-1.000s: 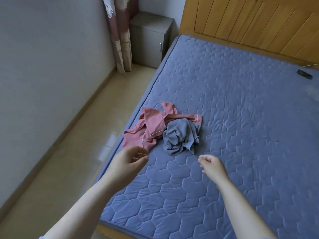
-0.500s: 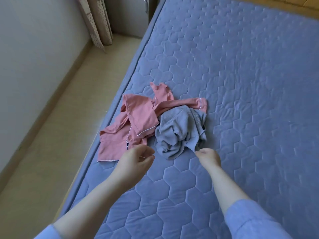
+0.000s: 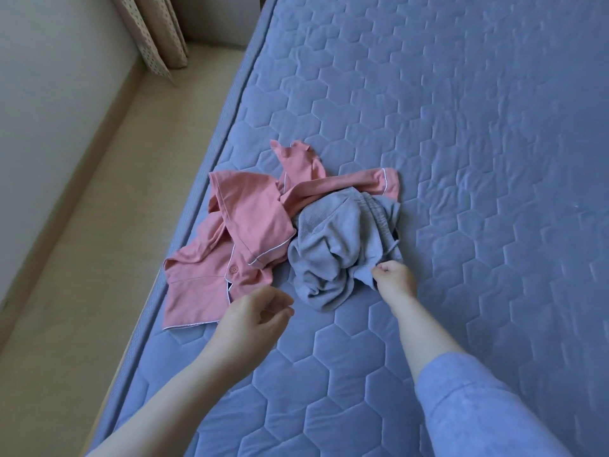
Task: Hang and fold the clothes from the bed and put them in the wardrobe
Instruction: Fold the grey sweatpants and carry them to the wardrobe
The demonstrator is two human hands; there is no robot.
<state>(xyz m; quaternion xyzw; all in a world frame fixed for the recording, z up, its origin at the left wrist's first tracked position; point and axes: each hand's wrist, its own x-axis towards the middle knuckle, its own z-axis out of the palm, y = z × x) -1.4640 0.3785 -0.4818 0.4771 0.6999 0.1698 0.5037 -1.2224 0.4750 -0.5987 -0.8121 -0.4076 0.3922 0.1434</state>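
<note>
Two crumpled garments lie near the left edge of the bed (image 3: 461, 159). A pink button shirt with white piping (image 3: 237, 239) spreads out on the left. A grey garment with a drawstring waistband (image 3: 339, 249) is bunched against its right side. My right hand (image 3: 393, 278) pinches the near right edge of the grey garment with curled fingers. My left hand (image 3: 253, 316) hovers just in front of the pink shirt's hem, fingers loosely curled, holding nothing.
The blue quilted mattress stretches far to the right and back. A strip of beige floor (image 3: 99, 258) runs along the bed's left side beside a pale wall (image 3: 49, 94). A patterned curtain (image 3: 158, 34) hangs at the top left.
Both hands moved forward toward the clothes as the view tipped down. My right hand reached the grey garment and took hold of its edge. My left hand stayed empty.
</note>
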